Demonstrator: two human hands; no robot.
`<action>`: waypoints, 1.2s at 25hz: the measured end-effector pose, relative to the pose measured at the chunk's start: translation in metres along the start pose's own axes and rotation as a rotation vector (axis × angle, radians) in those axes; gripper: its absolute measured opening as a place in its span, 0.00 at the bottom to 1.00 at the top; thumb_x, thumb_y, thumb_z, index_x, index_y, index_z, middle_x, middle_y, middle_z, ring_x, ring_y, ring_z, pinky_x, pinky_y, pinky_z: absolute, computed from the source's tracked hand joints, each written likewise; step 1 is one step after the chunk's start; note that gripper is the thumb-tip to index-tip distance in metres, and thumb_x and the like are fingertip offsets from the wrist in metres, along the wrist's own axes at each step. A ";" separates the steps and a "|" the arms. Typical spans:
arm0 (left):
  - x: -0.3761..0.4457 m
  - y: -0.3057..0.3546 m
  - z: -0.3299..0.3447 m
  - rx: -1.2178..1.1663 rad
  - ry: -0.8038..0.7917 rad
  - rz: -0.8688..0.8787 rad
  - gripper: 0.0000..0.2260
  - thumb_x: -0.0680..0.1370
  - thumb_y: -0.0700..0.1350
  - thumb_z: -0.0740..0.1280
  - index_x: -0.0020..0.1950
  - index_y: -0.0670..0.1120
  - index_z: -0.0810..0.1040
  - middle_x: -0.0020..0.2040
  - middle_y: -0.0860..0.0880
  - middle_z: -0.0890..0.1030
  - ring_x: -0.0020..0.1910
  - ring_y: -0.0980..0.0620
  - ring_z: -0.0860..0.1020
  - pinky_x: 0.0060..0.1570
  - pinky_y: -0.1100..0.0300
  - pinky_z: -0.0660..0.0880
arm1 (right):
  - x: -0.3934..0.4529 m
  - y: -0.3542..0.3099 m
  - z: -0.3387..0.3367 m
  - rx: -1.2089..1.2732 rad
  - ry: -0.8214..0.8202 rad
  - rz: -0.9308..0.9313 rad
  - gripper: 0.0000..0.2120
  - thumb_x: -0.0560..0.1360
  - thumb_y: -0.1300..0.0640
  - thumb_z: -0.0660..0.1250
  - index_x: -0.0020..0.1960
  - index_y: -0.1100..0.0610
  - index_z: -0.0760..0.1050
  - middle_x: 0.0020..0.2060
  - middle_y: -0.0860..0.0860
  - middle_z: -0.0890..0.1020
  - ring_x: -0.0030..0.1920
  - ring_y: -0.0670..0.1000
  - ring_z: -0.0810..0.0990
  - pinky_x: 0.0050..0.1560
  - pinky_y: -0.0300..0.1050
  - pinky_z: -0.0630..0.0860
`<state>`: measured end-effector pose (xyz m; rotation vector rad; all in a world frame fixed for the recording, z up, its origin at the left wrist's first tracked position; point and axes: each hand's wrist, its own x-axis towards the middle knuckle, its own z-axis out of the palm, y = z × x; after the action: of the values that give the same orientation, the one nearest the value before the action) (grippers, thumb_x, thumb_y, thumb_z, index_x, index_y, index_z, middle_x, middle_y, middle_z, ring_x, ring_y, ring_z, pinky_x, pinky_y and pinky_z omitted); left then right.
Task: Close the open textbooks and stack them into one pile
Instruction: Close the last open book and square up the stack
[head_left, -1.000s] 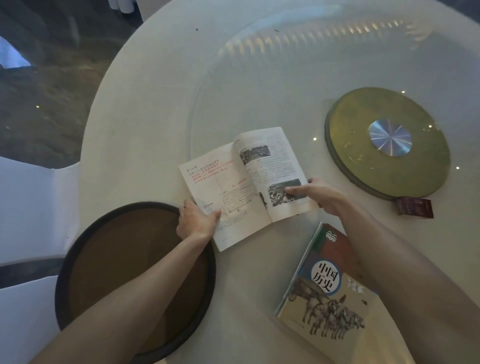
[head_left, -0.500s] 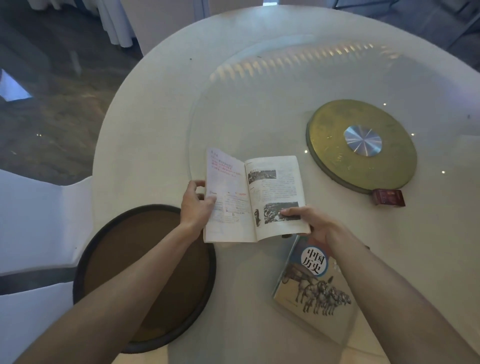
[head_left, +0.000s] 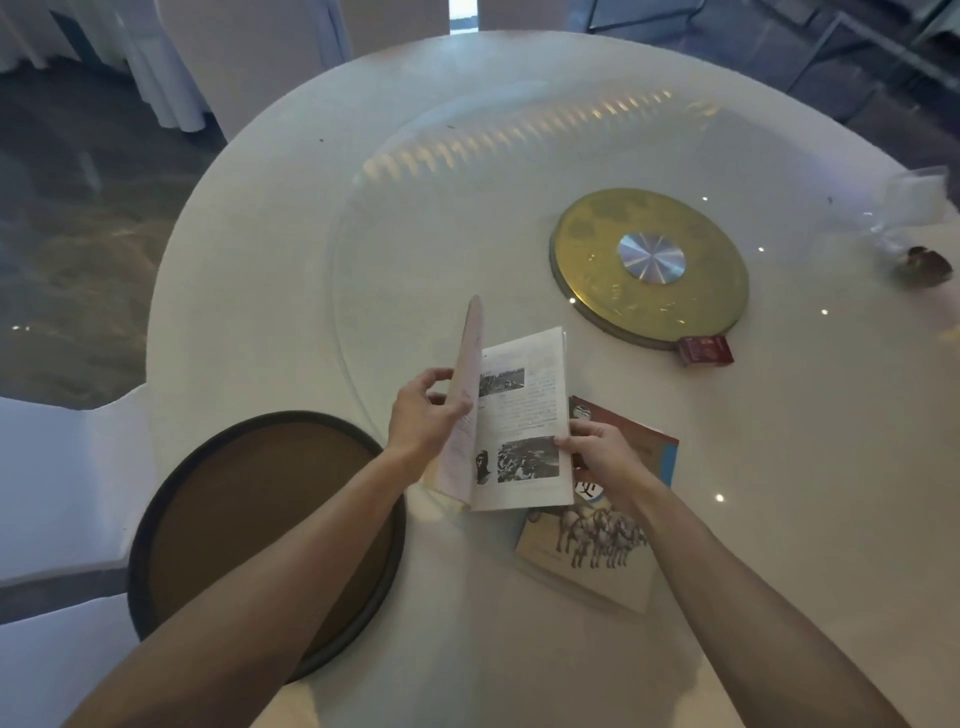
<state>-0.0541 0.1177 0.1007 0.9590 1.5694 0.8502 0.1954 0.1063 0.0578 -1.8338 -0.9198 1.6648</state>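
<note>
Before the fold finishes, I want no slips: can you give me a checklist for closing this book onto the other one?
1. Left hand holds the raised left half: ok.
2. Right hand pins the open textbook at its right edge: ok.
3. Right fingers clear of the closing pages: not ok, they lie on the page.
4. Closed textbook lies flat: ok.
5. Books squared up: not ok, angled.

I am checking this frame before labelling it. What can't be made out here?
- Head view: the closed horse-cover textbook is partly hidden by the right hand and the half-open white-paged textbook.
- The open book's cover faces away; the left hand covers part.
- Page text: too small.
- The small dark object at the right edge: blurred.
</note>
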 end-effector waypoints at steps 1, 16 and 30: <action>-0.005 -0.005 0.008 -0.005 -0.024 0.000 0.19 0.76 0.43 0.74 0.66 0.48 0.78 0.46 0.51 0.84 0.46 0.51 0.84 0.43 0.56 0.81 | -0.008 0.004 0.000 0.005 0.018 -0.005 0.12 0.81 0.63 0.67 0.60 0.55 0.86 0.49 0.54 0.91 0.51 0.59 0.89 0.54 0.57 0.85; -0.035 -0.073 0.070 0.324 -0.089 -0.137 0.21 0.77 0.46 0.68 0.71 0.45 0.75 0.61 0.45 0.82 0.57 0.47 0.81 0.57 0.49 0.81 | -0.041 0.049 0.026 0.092 0.149 0.019 0.13 0.77 0.69 0.67 0.58 0.58 0.83 0.50 0.58 0.89 0.48 0.60 0.89 0.50 0.60 0.86; -0.016 -0.084 0.103 0.222 -0.249 -0.221 0.05 0.77 0.40 0.71 0.52 0.43 0.84 0.40 0.49 0.84 0.40 0.51 0.81 0.37 0.61 0.76 | -0.084 0.105 -0.071 0.339 0.320 0.062 0.14 0.81 0.68 0.64 0.59 0.56 0.84 0.46 0.54 0.89 0.38 0.51 0.87 0.33 0.45 0.84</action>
<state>0.0366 0.0716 0.0129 0.9839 1.5378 0.3919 0.2788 -0.0199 0.0445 -1.8314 -0.4216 1.4023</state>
